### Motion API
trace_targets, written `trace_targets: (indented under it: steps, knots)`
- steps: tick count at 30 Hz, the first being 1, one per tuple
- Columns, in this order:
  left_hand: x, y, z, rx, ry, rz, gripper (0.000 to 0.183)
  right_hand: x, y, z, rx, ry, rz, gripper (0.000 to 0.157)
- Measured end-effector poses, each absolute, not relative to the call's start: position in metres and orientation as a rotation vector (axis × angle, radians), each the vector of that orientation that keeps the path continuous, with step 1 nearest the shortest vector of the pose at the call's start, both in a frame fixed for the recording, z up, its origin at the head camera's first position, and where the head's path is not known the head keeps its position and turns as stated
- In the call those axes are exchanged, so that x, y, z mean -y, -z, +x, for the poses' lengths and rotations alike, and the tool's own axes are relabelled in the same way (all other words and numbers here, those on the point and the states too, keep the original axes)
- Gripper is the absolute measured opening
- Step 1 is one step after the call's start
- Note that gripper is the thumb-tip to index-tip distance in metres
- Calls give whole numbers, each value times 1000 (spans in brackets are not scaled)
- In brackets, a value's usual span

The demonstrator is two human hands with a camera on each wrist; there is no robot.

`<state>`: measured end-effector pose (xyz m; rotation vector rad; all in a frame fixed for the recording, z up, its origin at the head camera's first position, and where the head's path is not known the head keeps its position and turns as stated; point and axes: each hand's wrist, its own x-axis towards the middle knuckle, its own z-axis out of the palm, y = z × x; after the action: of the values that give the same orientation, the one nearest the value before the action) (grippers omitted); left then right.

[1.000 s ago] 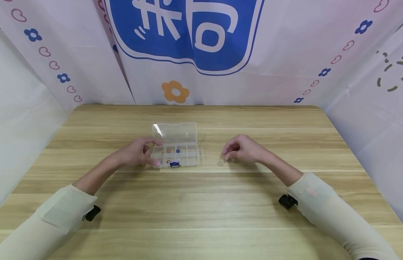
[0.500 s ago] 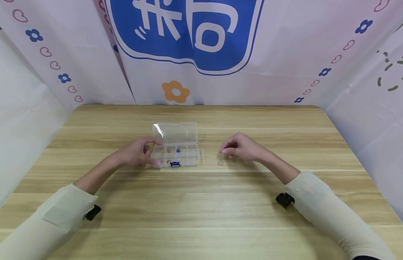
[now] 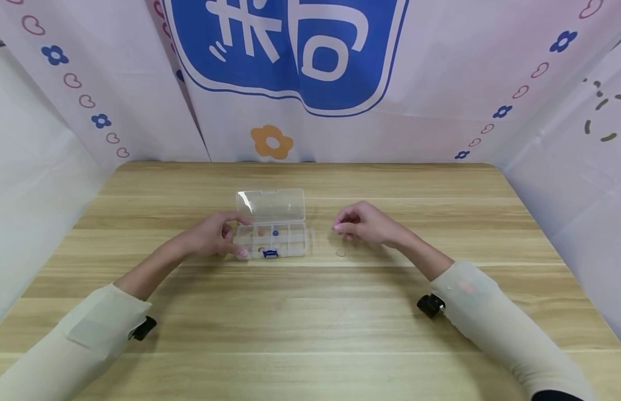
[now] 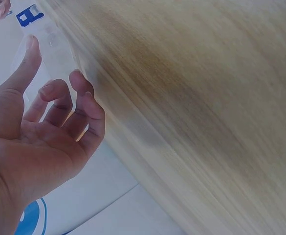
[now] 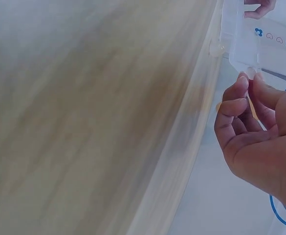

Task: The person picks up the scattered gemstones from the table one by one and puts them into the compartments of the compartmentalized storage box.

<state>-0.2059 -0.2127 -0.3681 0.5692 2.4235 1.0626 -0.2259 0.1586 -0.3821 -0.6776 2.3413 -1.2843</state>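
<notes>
A clear plastic compartment box point(image 3: 297, 245) stands on the table with its lid point(image 3: 277, 206) tilted back. My left hand point(image 3: 215, 234) holds its left end, thumb at the front corner and index finger near the hinge side. The left wrist view shows the other fingers curled loosely. Right of the box, my right hand point(image 3: 365, 224) pinches a small clear round piece point(image 5: 251, 72) between thumb and fingertips, above the table. A similar clear round piece point(image 3: 340, 253) lies on the table below that hand. A blue bead point(image 3: 275, 233) and an orange bead point(image 3: 261, 232) sit in separate compartments.
A blue latch point(image 3: 270, 253) is at the box's front edge. Another small orange-brown piece point(image 3: 260, 249) lies in a front compartment. Behind the wooden table point(image 3: 310, 323) hangs a printed white cloth point(image 3: 390, 139).
The right hand has lifted slightly off the table and moved left toward the box, the small clear piece in its fingertips. The left hand and the box have stayed in place.
</notes>
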Motion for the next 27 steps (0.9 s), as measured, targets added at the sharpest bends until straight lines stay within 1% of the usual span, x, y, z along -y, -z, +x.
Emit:
trace_targets:
  steps: [9, 21, 27]
  knots:
    - [213, 368, -206, -2429, -1057, 572, 68, -152, 379, -226, -2344, 1287, -663, 12]
    - [213, 370, -207, -2416, -1072, 563, 69, -139, 377, -227, -2405, 1275, -629, 6]
    - [213, 369, -207, -2422, -1067, 563, 69, -131, 372, -228, -2447, 1245, -629, 7]
